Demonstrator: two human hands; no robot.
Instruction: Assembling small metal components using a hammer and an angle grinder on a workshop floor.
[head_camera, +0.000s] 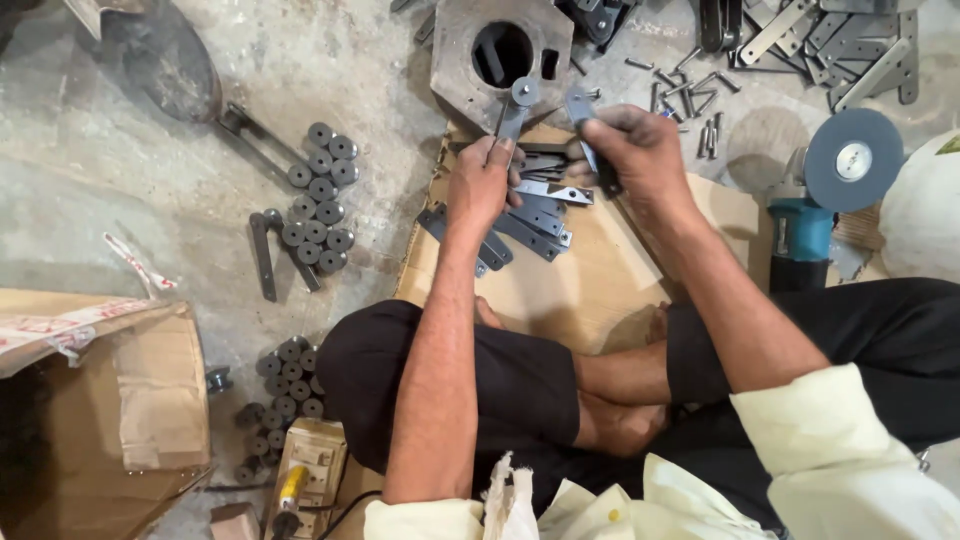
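Down by my crossed legs, both hands were up over the cardboard sheet (620, 290). Left hand (482, 182) pinched a flat metal bar (513, 113) with a round roller end, right hand (640, 150) gripped another bar (580, 112), loose bars (520, 228) piled just below, rollers (318, 195) off left.

The flat bars (520, 225) and little round rollers (318, 190) are dull grey metal, the sheet (600, 270) under them is smooth brown cardboard, and the floor (120, 180) is rough grey concrete.
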